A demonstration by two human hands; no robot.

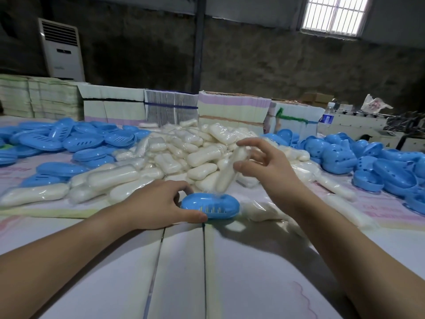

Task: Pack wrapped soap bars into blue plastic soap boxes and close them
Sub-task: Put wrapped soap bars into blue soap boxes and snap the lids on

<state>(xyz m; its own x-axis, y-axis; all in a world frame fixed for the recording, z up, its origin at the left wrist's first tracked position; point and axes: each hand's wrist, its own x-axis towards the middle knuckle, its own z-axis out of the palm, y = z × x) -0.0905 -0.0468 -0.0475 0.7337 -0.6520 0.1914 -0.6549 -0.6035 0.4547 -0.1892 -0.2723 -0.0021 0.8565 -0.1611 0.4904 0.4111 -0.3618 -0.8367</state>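
A closed blue soap box (212, 204) lies on the table just ahead of me. My left hand (158, 203) grips its left end, thumb at the front and fingers curled over the back. My right hand (264, 162) is raised above and right of the box and pinches a wrapped white soap bar (226, 173), which hangs upright with its lower end just over the box. Behind them rises a big heap of wrapped soap bars (195, 150).
Blue box halves (69, 139) lie spread at the left, and more blue box parts (379, 162) are piled at the right. Stacks of flat cartons (172, 107) line the far edge, with a water bottle (326, 116) at the right. White boards (184, 272) cover the near table.
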